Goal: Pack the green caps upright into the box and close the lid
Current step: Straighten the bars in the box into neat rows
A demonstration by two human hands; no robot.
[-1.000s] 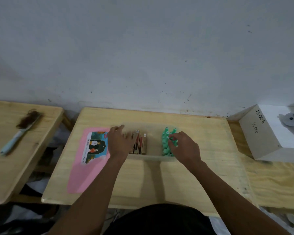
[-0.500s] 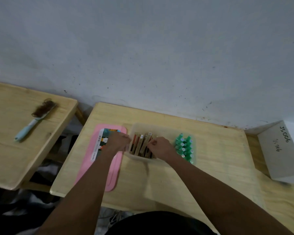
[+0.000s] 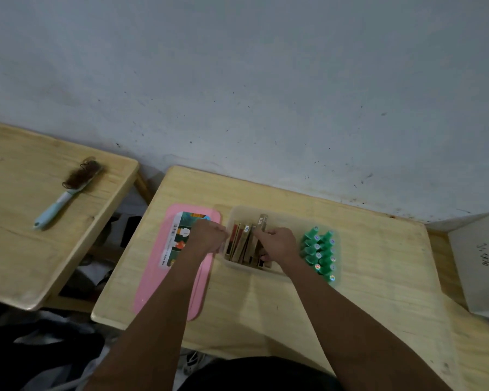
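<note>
Two rows of green caps (image 3: 319,253) just right of right hand (image 3: 280,245), seemingly pinching packets (image 3: 242,241), left hand (image 3: 206,238) gripping box (image 3: 247,268) wall.

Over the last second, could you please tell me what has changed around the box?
The right hand left the green caps and moved left to the brown packets, fingers curling on them. The left hand drew back to hold the left wall of the box. Caps, box and pink lid stayed put.
</note>
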